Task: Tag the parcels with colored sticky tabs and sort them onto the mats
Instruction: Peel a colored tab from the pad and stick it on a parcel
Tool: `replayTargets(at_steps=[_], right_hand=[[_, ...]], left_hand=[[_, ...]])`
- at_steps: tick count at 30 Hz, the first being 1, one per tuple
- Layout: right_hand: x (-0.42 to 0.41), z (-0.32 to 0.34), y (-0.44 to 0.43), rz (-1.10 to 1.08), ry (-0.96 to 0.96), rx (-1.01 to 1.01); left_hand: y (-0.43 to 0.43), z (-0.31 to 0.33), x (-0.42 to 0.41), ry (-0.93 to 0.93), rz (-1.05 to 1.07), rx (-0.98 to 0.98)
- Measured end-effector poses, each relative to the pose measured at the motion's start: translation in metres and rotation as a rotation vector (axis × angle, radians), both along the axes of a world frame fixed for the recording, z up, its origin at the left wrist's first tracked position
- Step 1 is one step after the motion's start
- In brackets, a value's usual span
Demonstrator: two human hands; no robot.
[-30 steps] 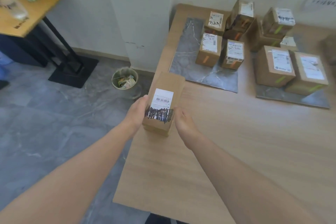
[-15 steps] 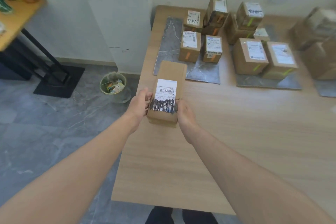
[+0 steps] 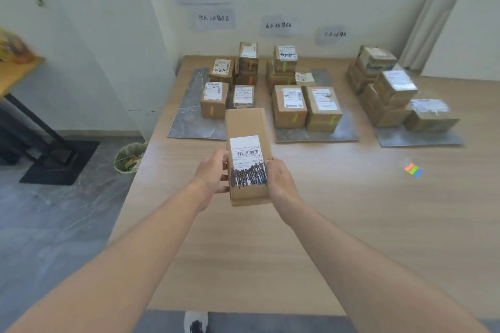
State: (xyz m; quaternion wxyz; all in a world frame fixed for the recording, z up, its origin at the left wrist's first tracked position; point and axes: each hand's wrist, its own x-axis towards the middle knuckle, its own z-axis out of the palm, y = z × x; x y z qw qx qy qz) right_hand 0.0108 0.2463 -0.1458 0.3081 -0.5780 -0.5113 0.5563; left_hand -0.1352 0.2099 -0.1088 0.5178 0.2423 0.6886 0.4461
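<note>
I hold a long cardboard parcel (image 3: 246, 124) above the wooden table (image 3: 351, 211), its white label partly scribbled over in black. My left hand (image 3: 212, 174) grips its left side and my right hand (image 3: 278, 182) grips its right side. Three grey mats lie at the back: the left mat (image 3: 189, 119) with orange-tabbed parcels (image 3: 213, 98), the middle mat (image 3: 316, 136) with green-tabbed parcels (image 3: 289, 105), and the right mat (image 3: 419, 138) with stacked parcels (image 3: 392, 89). A pad of orange, green and blue sticky tabs (image 3: 413, 170) lies on the table at the right.
Handwritten paper signs (image 3: 215, 18) hang on the wall behind the mats. A waste bin (image 3: 129, 157) stands on the floor left of the table. A second table with a black stand (image 3: 58, 161) is at the far left.
The view has swung right and up, bringing the right mat and the sticky tabs into sight. The parcel stays in both hands and has shifted toward the middle of the table.
</note>
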Motion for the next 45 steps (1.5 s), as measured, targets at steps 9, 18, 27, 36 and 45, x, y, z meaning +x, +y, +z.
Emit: replayTargets(at_steps=[9,18,27,36,45], right_hand=[[0.169,-0.027,0.018,-0.017,0.001,-0.034],[0.225,-0.079,0.036,-0.147,-0.058,-0.133],[0.239,-0.114,0.046,-0.132,-0.068,-0.199],[0.251,-0.12,0.055,-0.103,-0.109,-0.247],[0.313,-0.08,0.109,-0.308,-0.188,-0.08]], left_hand=[[0.016,-0.035,0.164,-0.107,0.038,-0.071],[0.049,-0.089,0.221,-0.166,-0.079,-0.164],[0.063,-0.124,0.234,-0.197,-0.151,-0.215],[0.073,-0.125,0.235,-0.108,-0.124,-0.287],[0.154,-0.071,0.27,0.231,-0.172,0.02]])
